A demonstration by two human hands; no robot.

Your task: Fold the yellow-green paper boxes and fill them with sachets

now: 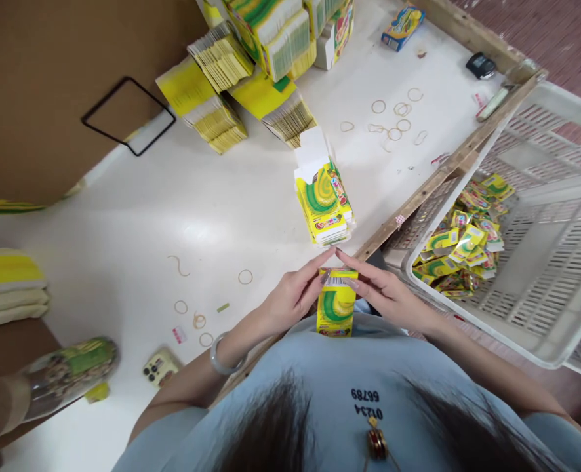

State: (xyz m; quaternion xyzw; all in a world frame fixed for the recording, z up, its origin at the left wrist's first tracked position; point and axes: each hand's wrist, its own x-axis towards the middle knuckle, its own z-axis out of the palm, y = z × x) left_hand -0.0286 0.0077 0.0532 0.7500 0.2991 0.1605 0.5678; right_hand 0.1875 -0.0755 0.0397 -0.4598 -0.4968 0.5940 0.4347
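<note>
A small yellow and green carton [336, 307] is held close against my body, its barcode end facing up. My left hand [290, 292] grips its left side, and my right hand [386, 292] grips the right side. Both sets of fingers meet at the carton's far end, index fingertips nearly touching. Just beyond them lies a stack of flat yellow cartons [322, 203] with white flaps standing up at its far end. What the carton contains is hidden.
Bundled flat cartons [265, 52] are piled at the back. At right, a white plastic crate [541, 242] holds many filled cartons [467, 236]. Rubber bands [395, 134] lie scattered on the white table [138, 216]. A phone [161, 367] and a large jar [69, 370] are at left.
</note>
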